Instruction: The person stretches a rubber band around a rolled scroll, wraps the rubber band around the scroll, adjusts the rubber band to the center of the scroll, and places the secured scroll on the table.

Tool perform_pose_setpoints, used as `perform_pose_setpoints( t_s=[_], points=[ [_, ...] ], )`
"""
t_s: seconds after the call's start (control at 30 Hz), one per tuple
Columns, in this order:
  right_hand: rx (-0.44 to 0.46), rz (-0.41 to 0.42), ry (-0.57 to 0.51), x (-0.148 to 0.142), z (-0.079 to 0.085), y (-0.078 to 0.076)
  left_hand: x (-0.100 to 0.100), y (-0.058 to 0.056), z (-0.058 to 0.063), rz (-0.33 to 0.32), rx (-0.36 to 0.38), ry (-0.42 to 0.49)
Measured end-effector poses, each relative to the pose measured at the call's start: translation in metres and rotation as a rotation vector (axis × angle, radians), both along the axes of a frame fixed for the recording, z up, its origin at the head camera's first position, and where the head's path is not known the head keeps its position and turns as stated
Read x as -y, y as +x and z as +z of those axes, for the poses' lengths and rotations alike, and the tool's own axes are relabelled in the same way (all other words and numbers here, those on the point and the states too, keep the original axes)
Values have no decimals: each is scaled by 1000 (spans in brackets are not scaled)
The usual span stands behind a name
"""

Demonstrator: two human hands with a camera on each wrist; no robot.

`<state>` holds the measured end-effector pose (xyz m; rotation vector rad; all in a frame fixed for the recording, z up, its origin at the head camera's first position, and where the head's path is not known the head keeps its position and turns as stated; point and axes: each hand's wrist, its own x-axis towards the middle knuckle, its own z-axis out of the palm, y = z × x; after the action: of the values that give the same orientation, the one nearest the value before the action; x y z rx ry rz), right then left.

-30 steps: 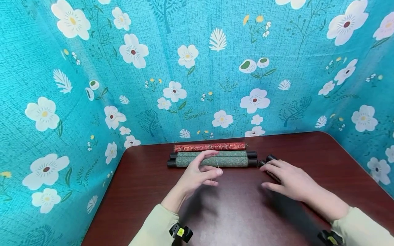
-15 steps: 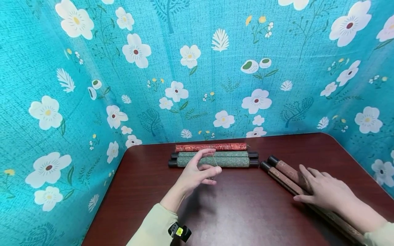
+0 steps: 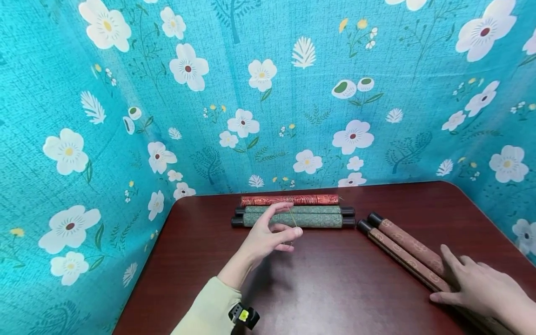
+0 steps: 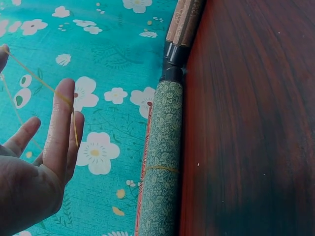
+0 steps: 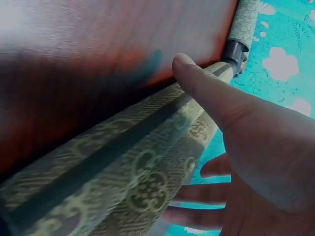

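Observation:
In the head view, my left hand hovers above the table in front of two green patterned scrolls, with thumb and fingers spread. A thin yellow rubber band is looped over those fingers and stretched taut. At the right, my right hand lies over two brown patterned scrolls with black end knobs, side by side at a slant. Its thumb is on the near side and its fingers reach the far side; whether they press the scrolls cannot be told. The scrolls' near ends are hidden by the hand and arm.
A red patterned roll lies behind the green scrolls at the back of the dark red table. Another yellow band goes round the green scroll. A blue floral cloth hangs behind the table and along its sides.
My right hand has slid along the brown scrolls from their far knobs toward the near right, uncovering their patterned length. The left hand has stayed in place with the rubber band.

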<state>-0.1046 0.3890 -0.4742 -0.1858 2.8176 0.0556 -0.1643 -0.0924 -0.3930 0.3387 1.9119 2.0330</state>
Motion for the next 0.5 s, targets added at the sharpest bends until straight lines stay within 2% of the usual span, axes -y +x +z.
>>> perform_pose_setpoints(
  t_s=[0.17,0.33,0.5],
  points=[
    [56,-11,-33,-13,-7,7,-1,-1,-1,1,6,-14],
    [94,-33,-62,-20,-12,7,-2,-2,-2,1,6,-17],
    [49,-12,-70,-20,-11,9,-4,-3,-4,0,1,-14]
  ],
)
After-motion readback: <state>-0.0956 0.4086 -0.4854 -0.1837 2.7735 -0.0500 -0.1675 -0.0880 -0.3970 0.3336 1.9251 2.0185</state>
